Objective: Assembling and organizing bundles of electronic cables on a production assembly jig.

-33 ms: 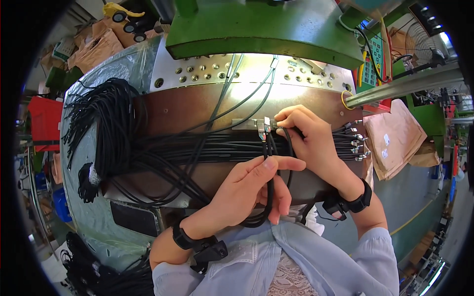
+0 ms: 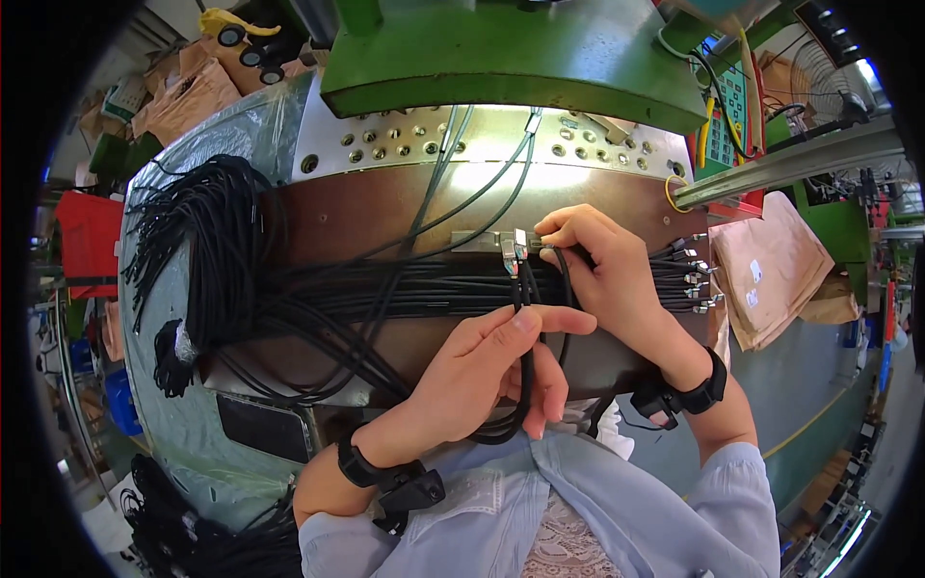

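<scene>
My left hand (image 2: pixel 472 371) is loosely curled, with a pair of black cables (image 2: pixel 527 371) running between its thumb and fingers; the index finger points off to the right. My right hand (image 2: pixel 617 275) is narrowed to a pinch, thumb and forefinger together at the upper end of a single black cable (image 2: pixel 566 275); the fingertips cover most of that end, so I can't tell its exact shape.

From the left, a thick looped bundle of black cables (image 2: pixel 217 222) droops over the side of the brown board (image 2: pixel 332 202), with a dark phone (image 2: pixel 262 429) below it. Long lengths run from the bundle across the board, behind my hands. Near the middle, a small flat metal strip (image 2: pixel 470 241) lies crosswise. Just past its middle stand the two silver plugs (image 2: pixel 515 249) of my left-hand pair, side by side, their long axis pointing away from my chest toward the green machine (image 2: pixel 511 67). They sit straight beyond my left fingers, and just left of my right fingertips, so the right hand is the nearer one. Farther right, beyond my right hand, a row of silver cable ends (image 2: pixel 696 279) fans out at the board's edge, near brown paper packaging (image 2: pixel 771 275).
</scene>
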`<state>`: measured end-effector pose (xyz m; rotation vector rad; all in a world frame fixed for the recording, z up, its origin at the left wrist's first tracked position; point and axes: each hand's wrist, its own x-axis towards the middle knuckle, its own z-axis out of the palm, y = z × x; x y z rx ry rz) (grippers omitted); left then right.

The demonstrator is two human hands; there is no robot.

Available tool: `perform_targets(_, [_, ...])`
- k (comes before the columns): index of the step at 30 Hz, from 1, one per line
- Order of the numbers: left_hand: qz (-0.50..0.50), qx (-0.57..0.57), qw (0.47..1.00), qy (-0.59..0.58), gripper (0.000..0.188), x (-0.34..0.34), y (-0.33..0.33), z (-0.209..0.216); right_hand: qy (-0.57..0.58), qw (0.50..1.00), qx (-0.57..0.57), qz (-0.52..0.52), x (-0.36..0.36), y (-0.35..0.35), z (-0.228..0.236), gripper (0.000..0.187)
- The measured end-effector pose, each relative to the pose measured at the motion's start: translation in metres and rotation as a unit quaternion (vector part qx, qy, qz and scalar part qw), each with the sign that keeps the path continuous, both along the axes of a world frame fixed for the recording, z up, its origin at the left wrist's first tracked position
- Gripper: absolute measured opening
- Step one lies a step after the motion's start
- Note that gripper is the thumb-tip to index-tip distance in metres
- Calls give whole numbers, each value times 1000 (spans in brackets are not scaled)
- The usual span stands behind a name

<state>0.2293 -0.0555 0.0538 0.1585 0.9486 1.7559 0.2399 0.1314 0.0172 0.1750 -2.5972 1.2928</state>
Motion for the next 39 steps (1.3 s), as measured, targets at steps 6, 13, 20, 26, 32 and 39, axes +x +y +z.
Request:
perform_targets(6, [-30, 6, 1000, -9, 48, -1, 0, -2, 6, 996, 92, 2, -1, 1, 4, 13])
perform_targets(13, [-13, -25, 1000, 4, 50, -3, 6, 0, 40, 986, 159, 2, 0, 5, 7, 15])
perform_targets(20, [-59, -100, 993, 8, 48, -6, 18, 22, 198, 962, 182, 45, 3, 15, 17, 16])
perform_targets(26, [120, -137, 939, 290, 47, -12, 10, 28, 95, 993, 69, -30, 20, 29, -6, 16])
perform_targets(32, [-74, -100, 987, 101, 45, -25, 22, 22, 12, 988, 151, -3, 13, 31, 13, 16])
perform_targets(39, [-171, -109, 976, 85, 38, -39, 34, 31, 138, 962, 229, 61, 14, 23, 39, 16])
